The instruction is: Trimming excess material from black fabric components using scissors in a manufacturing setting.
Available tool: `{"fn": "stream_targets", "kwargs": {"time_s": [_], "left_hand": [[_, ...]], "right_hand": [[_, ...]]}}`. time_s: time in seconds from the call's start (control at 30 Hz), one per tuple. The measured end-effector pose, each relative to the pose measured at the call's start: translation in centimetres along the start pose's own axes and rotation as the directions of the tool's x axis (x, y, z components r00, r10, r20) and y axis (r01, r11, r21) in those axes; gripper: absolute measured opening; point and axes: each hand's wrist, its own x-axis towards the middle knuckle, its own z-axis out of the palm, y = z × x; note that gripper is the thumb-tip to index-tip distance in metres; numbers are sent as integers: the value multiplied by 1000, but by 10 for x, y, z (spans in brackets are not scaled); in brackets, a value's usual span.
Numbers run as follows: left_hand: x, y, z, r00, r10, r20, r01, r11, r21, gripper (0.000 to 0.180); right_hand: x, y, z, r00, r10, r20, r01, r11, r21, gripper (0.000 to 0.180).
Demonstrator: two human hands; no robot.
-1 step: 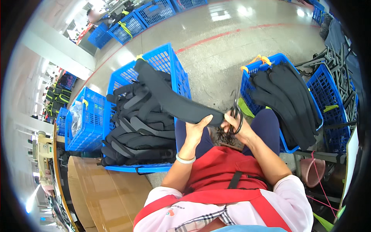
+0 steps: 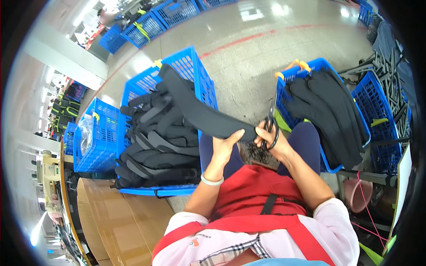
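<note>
A long, curved black padded strap (image 2: 202, 116) stretches from my hands up over the left crate. My left hand (image 2: 225, 145) grips it near its close end, the thumb lying on top. Beside that end, my right hand (image 2: 271, 141) is closed round a pair of dark-handled scissors (image 2: 274, 133). The blades point away from me, and the fingertips are at the strap's end. Whether they also pinch the strap or a thread cannot be made out.
At left, a blue crate (image 2: 205, 84) holds a heap of black straps. Another blue crate (image 2: 284, 95) at right carries long black padded pieces. Dark scraps (image 2: 257, 154) lie between my knees. Cardboard (image 2: 128, 221) stands at lower left, and a pink basket (image 2: 358, 197) at lower right.
The strap's far end has shifted slightly to the right over the left crate. Both hands keep their holds.
</note>
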Motion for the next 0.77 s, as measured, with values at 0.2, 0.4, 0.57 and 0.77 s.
{"fn": "stream_targets", "kwargs": {"time_s": [0.2,0.4,0.57,0.77], "left_hand": [[10,8,4,997,-61,44,64,996,-68,24],[18,6,-3,988,-111,111,128,979,-160,24],[19,7,-13,984,-144,102,168,940,-298,26],[20,9,-18,982,-143,124,180,911,-372,29]], "right_hand": [[3,-13,5,1000,14,-2,-14,1000,-15,23],[15,3,-13,973,182,141,-178,983,-35,43],[-4,16,-20,831,552,67,-548,834,-69,58],[-7,11,-41,950,277,147,-185,873,-452,58]]}}
